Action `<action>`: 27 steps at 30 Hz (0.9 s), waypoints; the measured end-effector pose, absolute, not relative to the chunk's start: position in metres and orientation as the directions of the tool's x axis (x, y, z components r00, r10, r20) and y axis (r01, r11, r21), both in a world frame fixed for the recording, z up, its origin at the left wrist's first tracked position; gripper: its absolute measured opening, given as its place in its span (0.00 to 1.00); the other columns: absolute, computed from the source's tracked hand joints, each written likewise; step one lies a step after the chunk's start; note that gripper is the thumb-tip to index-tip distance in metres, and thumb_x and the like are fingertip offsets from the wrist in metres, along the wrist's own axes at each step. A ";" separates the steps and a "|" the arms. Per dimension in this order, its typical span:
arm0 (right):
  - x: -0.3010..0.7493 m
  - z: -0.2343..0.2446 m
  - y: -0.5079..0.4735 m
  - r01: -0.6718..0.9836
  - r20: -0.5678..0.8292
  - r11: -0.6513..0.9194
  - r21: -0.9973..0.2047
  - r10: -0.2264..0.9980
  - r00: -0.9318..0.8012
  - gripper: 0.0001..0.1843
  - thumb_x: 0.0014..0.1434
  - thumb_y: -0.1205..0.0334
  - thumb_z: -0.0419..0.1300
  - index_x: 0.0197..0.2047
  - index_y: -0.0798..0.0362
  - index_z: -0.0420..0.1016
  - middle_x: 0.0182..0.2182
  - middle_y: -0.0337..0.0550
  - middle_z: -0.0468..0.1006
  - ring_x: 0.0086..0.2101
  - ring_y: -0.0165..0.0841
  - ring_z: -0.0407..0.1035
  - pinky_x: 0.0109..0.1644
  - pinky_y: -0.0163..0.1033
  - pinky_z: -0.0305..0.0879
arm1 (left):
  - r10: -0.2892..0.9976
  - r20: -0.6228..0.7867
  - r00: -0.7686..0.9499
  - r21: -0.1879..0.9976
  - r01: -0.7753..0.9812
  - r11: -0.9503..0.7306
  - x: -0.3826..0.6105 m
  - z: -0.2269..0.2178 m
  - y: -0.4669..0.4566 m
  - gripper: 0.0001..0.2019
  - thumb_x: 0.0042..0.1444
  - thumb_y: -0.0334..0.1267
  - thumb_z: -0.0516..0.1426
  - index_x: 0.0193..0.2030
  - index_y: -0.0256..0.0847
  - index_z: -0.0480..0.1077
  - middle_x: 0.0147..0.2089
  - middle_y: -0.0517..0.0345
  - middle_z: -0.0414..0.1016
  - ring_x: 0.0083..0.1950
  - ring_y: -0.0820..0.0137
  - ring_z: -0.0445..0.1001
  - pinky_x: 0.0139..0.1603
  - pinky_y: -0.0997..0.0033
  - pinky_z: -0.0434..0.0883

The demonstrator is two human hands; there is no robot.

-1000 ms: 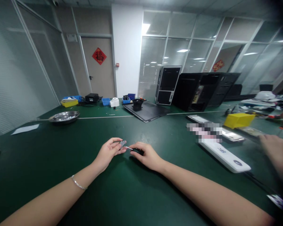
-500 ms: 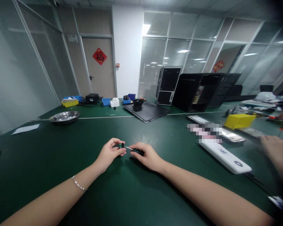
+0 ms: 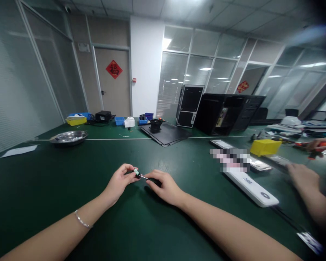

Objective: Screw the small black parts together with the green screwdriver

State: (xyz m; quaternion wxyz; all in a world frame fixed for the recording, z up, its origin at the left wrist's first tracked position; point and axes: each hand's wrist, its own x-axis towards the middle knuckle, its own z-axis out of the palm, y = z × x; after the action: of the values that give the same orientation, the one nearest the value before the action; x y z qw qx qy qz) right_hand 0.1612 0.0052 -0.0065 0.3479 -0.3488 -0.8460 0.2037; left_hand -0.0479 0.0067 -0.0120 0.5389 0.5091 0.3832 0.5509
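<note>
My left hand (image 3: 120,182) pinches a small green and black circuit board piece (image 3: 136,172) between thumb and fingertips, just above the green table. From the right, my right hand (image 3: 165,186) is closed on a screwdriver (image 3: 144,177), with the handle mostly hidden under the fingers. Its thin metal shaft points left, and the tip meets the black side of the small piece; whether it sits in a screw cannot be made out. Both forearms rest low over the table.
A white power strip (image 3: 251,186) and a long flat device (image 3: 258,162) lie right, near a yellow box (image 3: 265,147). Another person's hands (image 3: 305,185) work at the right edge. A metal dish (image 3: 69,138) stands left; a black panel (image 3: 165,135) and computer cases (image 3: 190,106) stand behind.
The small piece has turned in my left hand, showing its pale green face. The view has tilted up and shifted slightly right. The other person's hand shows further into view.
</note>
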 end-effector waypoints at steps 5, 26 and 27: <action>0.161 -0.008 0.006 0.497 0.439 0.656 -0.569 0.752 -0.491 0.11 0.65 0.64 0.57 0.48 0.50 0.78 0.37 0.44 0.78 0.38 0.35 0.72 0.44 0.38 0.67 | 0.977 0.156 0.147 0.985 -0.098 -0.143 -0.049 -0.011 0.006 0.13 0.53 0.38 0.64 0.46 0.41 0.73 0.41 0.58 0.75 0.41 0.67 0.79 0.52 0.61 0.75; 0.161 -0.007 0.008 0.358 0.495 0.682 -0.637 0.719 -0.488 0.11 0.65 0.64 0.57 0.48 0.50 0.78 0.38 0.43 0.80 0.39 0.34 0.73 0.46 0.39 0.67 | 0.970 0.184 0.156 0.982 -0.060 -0.177 -0.048 -0.008 0.004 0.08 0.53 0.39 0.64 0.39 0.39 0.76 0.35 0.55 0.80 0.37 0.64 0.79 0.43 0.63 0.75; 0.161 -0.007 0.008 0.365 0.498 0.679 -0.637 0.723 -0.478 0.11 0.66 0.64 0.57 0.48 0.50 0.78 0.38 0.43 0.80 0.39 0.34 0.73 0.45 0.39 0.67 | 0.970 0.184 0.158 0.983 -0.053 -0.178 -0.049 -0.008 0.004 0.08 0.54 0.39 0.63 0.39 0.39 0.76 0.35 0.55 0.80 0.37 0.64 0.79 0.42 0.64 0.74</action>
State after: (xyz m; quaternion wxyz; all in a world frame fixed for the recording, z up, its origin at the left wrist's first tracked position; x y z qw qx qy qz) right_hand 0.1613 0.0077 -0.0069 0.3913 -0.3284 -0.8286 0.2290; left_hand -0.0486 0.0038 -0.0075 0.5006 0.5728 0.4004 0.5108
